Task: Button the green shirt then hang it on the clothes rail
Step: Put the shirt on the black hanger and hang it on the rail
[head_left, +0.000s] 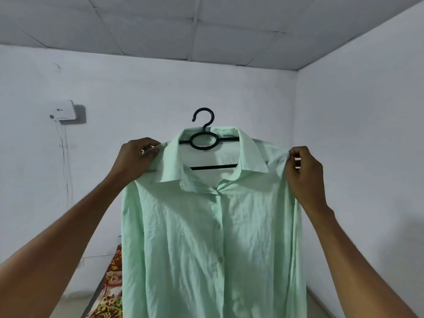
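The green shirt (pixel 213 226) hangs on a black hanger (pixel 205 140), held up in the air at the middle of the view, front facing the camera. Its placket looks closed down the front, with small buttons showing along the line, so the buttoning part seems done, though the topmost one under the collar is hard to tell. The left hand (pixel 137 157) pinches the cloth at one shoulder and the right hand (pixel 302 173) pinches it at the other, fingers curled tight on the fabric — a narrow grip on both sides, most likely to keep the shoulders seated on the hanger's arms and the garment spread flat. The hook stands free above the collar, touching nothing; held this way it is ready to be lifted over a rail, yet no clothes rail shows anywhere in the view, so where it must go cannot be told. The risk, I judge, is that thin wrinkled cloth slips off a smooth hanger if one side is let go early. Below and to the left of the shirt's hem lies a patterned cloth (pixel 113 278) in red and yellow, on what may be a bed — its surface is mostly hidden. Behind is a pale wall (pixel 137 88), a white box (pixel 65 111) mounted on it with thin cables hanging down, and a panelled ceiling (pixel 206 26).
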